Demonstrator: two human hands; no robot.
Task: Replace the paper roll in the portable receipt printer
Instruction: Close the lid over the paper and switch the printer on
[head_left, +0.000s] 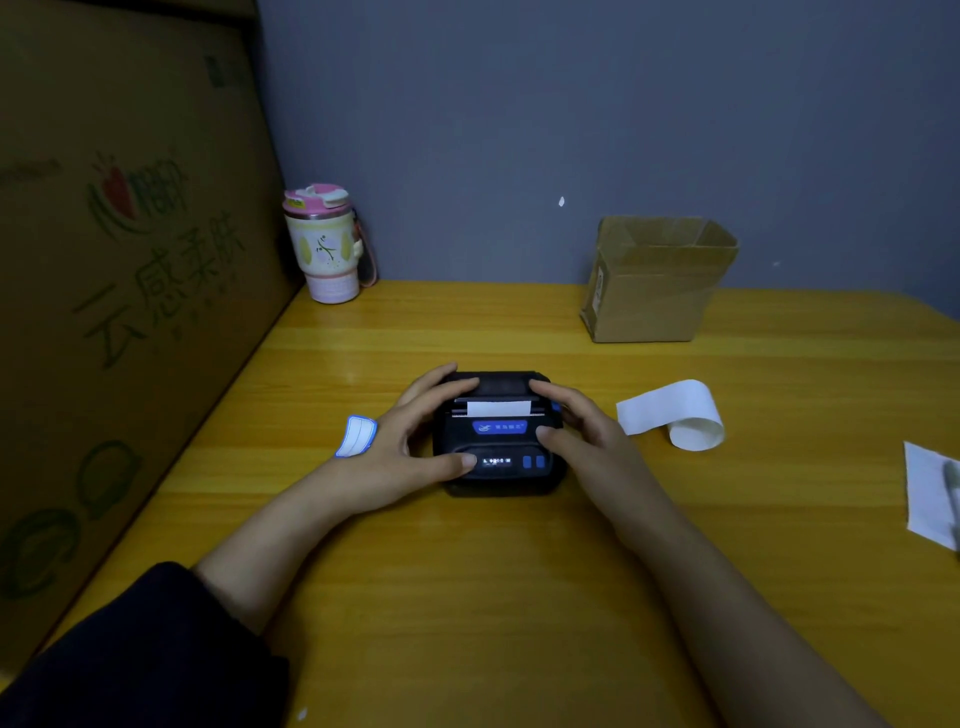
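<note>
A black portable receipt printer (501, 441) with a blue logo and blue buttons lies on the yellow wooden table (467, 597). A short white paper strip (497, 408) sticks out of its slot, and the lid looks closed. My left hand (410, 447) grips the printer's left side, fingers over the back edge and thumb on the front panel. My right hand (576, 431) holds the right side, fingers on the lid and thumb near the logo. A partly unrolled white paper roll (680, 418) lies on the table to the right of the printer.
A blue-edged label (356, 435) lies by my left wrist. A pastel tumbler (326, 244) stands at the back left beside a large cardboard box (119, 291). A small open carton (654, 280) sits at the back right. Paper and a pen (932, 499) lie at the right edge.
</note>
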